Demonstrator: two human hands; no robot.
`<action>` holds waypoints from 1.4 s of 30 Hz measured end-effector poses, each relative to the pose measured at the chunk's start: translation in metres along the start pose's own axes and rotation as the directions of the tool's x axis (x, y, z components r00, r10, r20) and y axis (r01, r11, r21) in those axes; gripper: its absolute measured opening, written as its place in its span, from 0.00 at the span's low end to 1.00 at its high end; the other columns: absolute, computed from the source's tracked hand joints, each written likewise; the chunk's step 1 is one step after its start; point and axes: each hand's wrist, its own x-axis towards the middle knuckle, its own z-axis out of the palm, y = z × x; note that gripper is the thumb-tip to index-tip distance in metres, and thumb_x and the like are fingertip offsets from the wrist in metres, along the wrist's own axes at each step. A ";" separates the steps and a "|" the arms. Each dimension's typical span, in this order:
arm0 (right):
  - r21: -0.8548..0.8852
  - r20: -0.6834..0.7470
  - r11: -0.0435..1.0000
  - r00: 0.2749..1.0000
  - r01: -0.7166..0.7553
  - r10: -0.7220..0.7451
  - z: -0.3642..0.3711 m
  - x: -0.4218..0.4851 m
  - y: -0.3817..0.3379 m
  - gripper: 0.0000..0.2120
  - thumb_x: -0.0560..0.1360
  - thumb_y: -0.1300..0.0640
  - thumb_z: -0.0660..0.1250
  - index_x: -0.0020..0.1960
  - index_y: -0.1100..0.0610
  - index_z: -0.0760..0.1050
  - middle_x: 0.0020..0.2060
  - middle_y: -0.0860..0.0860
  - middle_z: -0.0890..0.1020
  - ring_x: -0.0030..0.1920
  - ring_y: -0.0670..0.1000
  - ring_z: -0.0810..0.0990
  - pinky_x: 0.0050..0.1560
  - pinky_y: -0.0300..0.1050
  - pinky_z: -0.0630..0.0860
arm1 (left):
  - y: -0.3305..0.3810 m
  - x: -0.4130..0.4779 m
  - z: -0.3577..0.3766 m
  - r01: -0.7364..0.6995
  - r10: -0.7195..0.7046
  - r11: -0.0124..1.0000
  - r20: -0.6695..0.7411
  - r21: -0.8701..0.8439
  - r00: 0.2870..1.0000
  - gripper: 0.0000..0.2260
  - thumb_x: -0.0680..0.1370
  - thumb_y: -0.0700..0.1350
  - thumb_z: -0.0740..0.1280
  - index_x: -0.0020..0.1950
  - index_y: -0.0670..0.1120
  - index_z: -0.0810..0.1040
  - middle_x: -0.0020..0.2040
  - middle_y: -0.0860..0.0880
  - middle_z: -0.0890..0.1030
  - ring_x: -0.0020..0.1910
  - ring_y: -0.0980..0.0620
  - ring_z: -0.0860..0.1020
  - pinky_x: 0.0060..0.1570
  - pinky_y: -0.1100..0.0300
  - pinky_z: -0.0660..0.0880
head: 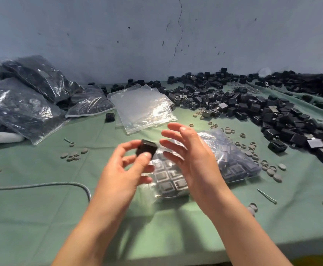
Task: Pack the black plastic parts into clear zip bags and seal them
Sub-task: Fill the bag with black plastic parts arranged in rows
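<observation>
My left hand [127, 166] pinches a black plastic part [146, 148] between thumb and fingers, just above the mouth of a clear zip bag [231, 160]. That bag lies on the green cloth and holds several black parts laid in rows. My right hand [187, 150] hovers over the bag with its fingers spread and holds nothing. A big heap of loose black parts [252, 104] covers the right and back of the table. A stack of empty clear zip bags [141, 106] lies behind my hands.
Several filled bags [28, 100] are piled at the left. One stray black part [110, 117] sits beside the empty bags. Grey rings and caps [73, 155] are scattered over the green cloth [41, 217]. A grey cable [41, 185] curves at the left. The wall stands close behind.
</observation>
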 end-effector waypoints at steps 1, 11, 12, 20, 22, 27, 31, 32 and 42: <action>-0.026 -0.026 1.000 1.000 0.010 -0.011 -0.003 0.001 0.000 0.12 0.84 0.52 0.58 0.53 0.47 0.81 0.51 0.47 0.86 0.53 0.48 0.84 0.53 0.44 0.78 | -0.001 0.004 -0.009 -0.019 0.027 0.995 -0.084 0.095 0.996 0.10 0.76 0.40 0.71 0.54 0.53 0.79 0.44 0.48 0.83 0.37 0.56 0.83 0.34 0.65 0.78; 0.017 -0.344 1.000 0.939 -0.011 0.016 -0.048 0.009 -0.014 0.10 0.83 0.58 0.58 0.57 0.52 0.78 0.47 0.48 0.86 0.46 0.48 0.85 0.52 0.48 0.80 | -0.013 0.007 -0.007 0.224 -0.224 0.974 -0.056 -0.011 0.973 0.12 0.79 0.29 0.60 0.52 0.41 0.80 0.47 0.41 0.84 0.43 0.50 0.81 0.55 0.55 0.79; 0.026 -0.363 1.000 0.931 -0.017 0.025 -0.051 0.008 -0.015 0.10 0.82 0.58 0.58 0.57 0.53 0.78 0.49 0.49 0.86 0.46 0.48 0.85 0.53 0.48 0.80 | -0.012 0.007 -0.004 0.237 -0.239 0.969 -0.030 -0.072 0.970 0.11 0.80 0.30 0.59 0.53 0.39 0.80 0.47 0.42 0.85 0.43 0.51 0.83 0.50 0.58 0.82; 0.045 -0.409 0.999 0.911 -0.029 0.044 -0.057 0.008 -0.014 0.10 0.81 0.59 0.59 0.55 0.51 0.79 0.48 0.49 0.84 0.45 0.48 0.84 0.48 0.45 0.80 | -0.021 -0.003 0.002 0.119 -0.146 0.969 0.115 0.216 0.983 0.10 0.80 0.42 0.67 0.59 0.44 0.82 0.53 0.52 0.85 0.49 0.64 0.81 0.57 0.66 0.75; 0.048 -0.416 0.998 0.908 -0.029 0.047 -0.057 0.008 -0.014 0.10 0.81 0.59 0.59 0.55 0.52 0.78 0.48 0.49 0.84 0.45 0.48 0.83 0.48 0.46 0.80 | -0.023 -0.003 0.002 0.111 -0.139 0.970 0.114 0.218 0.984 0.08 0.79 0.42 0.67 0.56 0.44 0.82 0.52 0.51 0.86 0.47 0.63 0.81 0.50 0.68 0.77; 0.058 -0.428 0.998 0.902 -0.030 0.052 -0.055 0.009 -0.015 0.09 0.81 0.59 0.59 0.54 0.52 0.78 0.48 0.49 0.83 0.44 0.48 0.83 0.50 0.46 0.79 | -0.023 -0.001 0.002 0.112 -0.140 0.971 0.120 0.213 0.983 0.04 0.79 0.39 0.67 0.50 0.47 0.80 0.48 0.49 0.86 0.40 0.60 0.82 0.38 0.69 0.77; 0.051 -0.441 0.998 0.896 -0.030 0.049 -0.056 0.009 -0.015 0.09 0.82 0.59 0.59 0.55 0.52 0.78 0.48 0.49 0.83 0.45 0.48 0.82 0.49 0.46 0.79 | -0.023 0.000 0.006 0.072 -0.110 0.955 0.120 0.287 0.987 0.05 0.81 0.39 0.63 0.49 0.48 0.75 0.46 0.53 0.87 0.33 0.62 0.77 0.32 0.70 0.71; 0.046 -0.446 0.998 0.894 -0.030 0.048 -0.056 0.009 -0.015 0.09 0.82 0.59 0.59 0.55 0.52 0.78 0.48 0.49 0.83 0.45 0.48 0.82 0.49 0.46 0.79 | -0.023 0.001 0.007 0.074 -0.115 0.954 0.126 0.291 0.985 0.05 0.82 0.39 0.63 0.49 0.48 0.74 0.46 0.54 0.87 0.33 0.62 0.76 0.32 0.69 0.71; -0.175 -0.490 0.984 0.869 -0.018 -0.071 -0.057 0.010 -0.013 0.10 0.82 0.59 0.57 0.54 0.50 0.77 0.49 0.49 0.82 0.43 0.47 0.80 0.43 0.41 0.77 | -0.012 0.008 0.016 0.253 -0.254 0.967 0.177 0.023 0.951 0.03 0.82 0.38 0.63 0.49 0.41 0.72 0.48 0.40 0.86 0.42 0.49 0.84 0.41 0.62 0.82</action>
